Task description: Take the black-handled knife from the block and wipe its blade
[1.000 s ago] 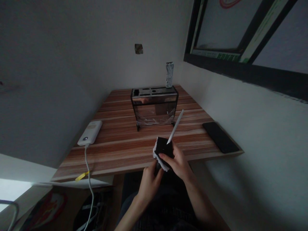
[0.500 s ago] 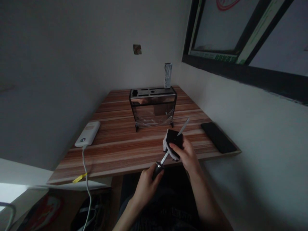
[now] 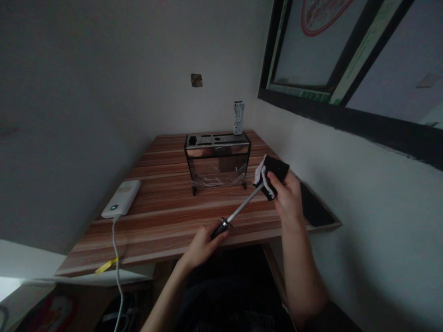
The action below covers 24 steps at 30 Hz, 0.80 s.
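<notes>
My left hand (image 3: 202, 243) is closed round the black handle of a thin steel rod (image 3: 240, 210), which points up and to the right over the front edge of the wooden table (image 3: 166, 216). My right hand (image 3: 287, 198) is wrapped on a black and white cloth (image 3: 272, 169) folded round the rod's far end. Behind the hands stands a steel knife block (image 3: 217, 159) with empty slots in its top.
A white power bank (image 3: 122, 198) with a cable lies at the table's left. A black phone (image 3: 313, 205) lies by the right wall, partly behind my right hand. A small silver tube (image 3: 238, 117) stands at the back. A framed picture (image 3: 346, 60) hangs on the right wall.
My right hand has slid the cloth along the rod from near the handle out to its tip. More bare rod shows between the hands, and the rod now lies flatter.
</notes>
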### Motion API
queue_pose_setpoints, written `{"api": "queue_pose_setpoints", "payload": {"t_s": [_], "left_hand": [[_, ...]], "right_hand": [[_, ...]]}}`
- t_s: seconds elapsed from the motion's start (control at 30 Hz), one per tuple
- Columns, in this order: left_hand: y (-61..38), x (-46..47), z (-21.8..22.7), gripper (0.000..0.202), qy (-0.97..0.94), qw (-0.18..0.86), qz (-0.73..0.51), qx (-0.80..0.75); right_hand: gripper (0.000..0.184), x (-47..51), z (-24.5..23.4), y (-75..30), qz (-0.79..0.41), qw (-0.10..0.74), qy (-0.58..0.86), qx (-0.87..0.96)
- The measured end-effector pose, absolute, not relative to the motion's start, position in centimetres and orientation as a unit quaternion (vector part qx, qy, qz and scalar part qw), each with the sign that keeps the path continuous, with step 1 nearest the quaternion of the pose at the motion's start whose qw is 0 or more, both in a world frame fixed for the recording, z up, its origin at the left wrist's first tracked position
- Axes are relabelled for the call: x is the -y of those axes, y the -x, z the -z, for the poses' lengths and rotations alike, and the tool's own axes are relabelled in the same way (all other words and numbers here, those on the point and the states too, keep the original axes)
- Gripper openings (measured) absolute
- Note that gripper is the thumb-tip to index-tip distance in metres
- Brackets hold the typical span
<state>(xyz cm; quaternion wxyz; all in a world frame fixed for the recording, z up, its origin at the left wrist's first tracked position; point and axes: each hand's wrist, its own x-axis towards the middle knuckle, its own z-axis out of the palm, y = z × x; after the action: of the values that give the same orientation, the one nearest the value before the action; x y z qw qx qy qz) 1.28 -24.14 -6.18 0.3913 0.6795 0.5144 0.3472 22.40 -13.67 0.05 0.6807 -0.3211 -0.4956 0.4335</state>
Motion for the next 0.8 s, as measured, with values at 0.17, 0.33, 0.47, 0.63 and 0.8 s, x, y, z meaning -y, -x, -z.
{"api": "queue_pose_setpoints", "payload": {"t_s": [0.17,0.33,0.47,0.63,0.8], "left_hand": [[-1.3,24.0,6.5,0.034,-0.656,0.421,-0.372,-0.504],[-1.2,24.1,6.5,0.031,-0.675,0.39,-0.363,-0.511],[-1.4,24.3,6.5,0.028,-0.664,0.396,-0.373,-0.513],[-1.6,24.3,6.7,0.032,-0.615,0.423,-0.405,-0.528],[-1.5,24.1,7.0,0.035,-0.585,0.435,-0.422,-0.539]], "right_hand": [[0.026,12.1,-0.2,-22.4,-0.39,0.711,0.329,0.485],[0.024,12.0,-0.8,-21.2,-0.403,0.724,0.309,0.467],[0.025,12.6,-0.7,-20.3,-0.443,0.71,0.302,0.456],[0.026,13.4,0.9,-18.6,-0.476,0.632,0.321,0.521],[0.027,15.2,2.7,-16.4,-0.438,0.562,0.369,0.597]]}}
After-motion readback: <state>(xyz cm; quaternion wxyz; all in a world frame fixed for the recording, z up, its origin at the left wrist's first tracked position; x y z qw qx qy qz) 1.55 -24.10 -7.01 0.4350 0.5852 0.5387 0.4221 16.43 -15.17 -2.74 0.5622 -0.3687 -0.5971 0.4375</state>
